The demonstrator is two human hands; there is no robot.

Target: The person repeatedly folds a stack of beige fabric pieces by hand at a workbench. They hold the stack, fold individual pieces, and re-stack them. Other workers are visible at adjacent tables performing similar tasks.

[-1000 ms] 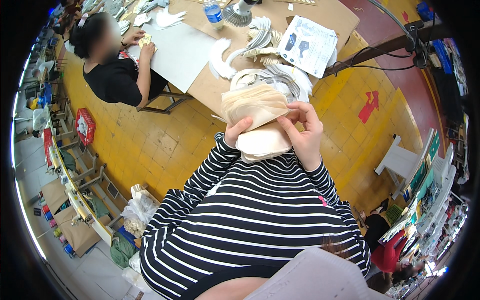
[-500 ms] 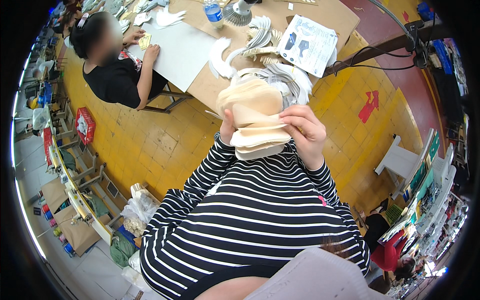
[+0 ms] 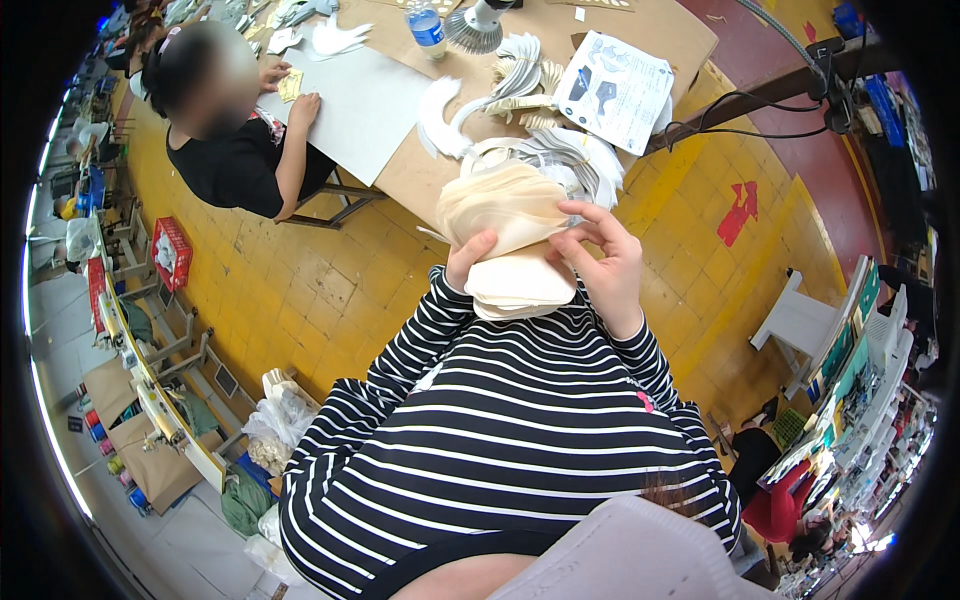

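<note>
A thick stack of cream, rounded cut pieces (image 3: pixel 503 208) is in front of my chest, at the near edge of the table. My left hand (image 3: pixel 468 262) grips it from the left side, thumb on top and the other fingers hidden beneath. Part of the stack is turned back toward me as a separate layer of cream pieces (image 3: pixel 522 278). At the right edge, my right hand (image 3: pixel 610 262) has its fingertips and thumb closed on the rim of the upper pieces. How many layers it pinches cannot be made out.
Piles of white curved pieces (image 3: pixel 590 165) lie just beyond the stack, beside a printed sheet (image 3: pixel 615 90). A bottle (image 3: pixel 427 32) and a lamp (image 3: pixel 474 28) stand farther back. Another person (image 3: pixel 230 160) works at the left of the table, over a grey board (image 3: pixel 350 105).
My right fingers have shifted slightly along the stack's right edge. The layers that fanned apart between the two halves now lie flatter, and more pieces rest on the near half.
</note>
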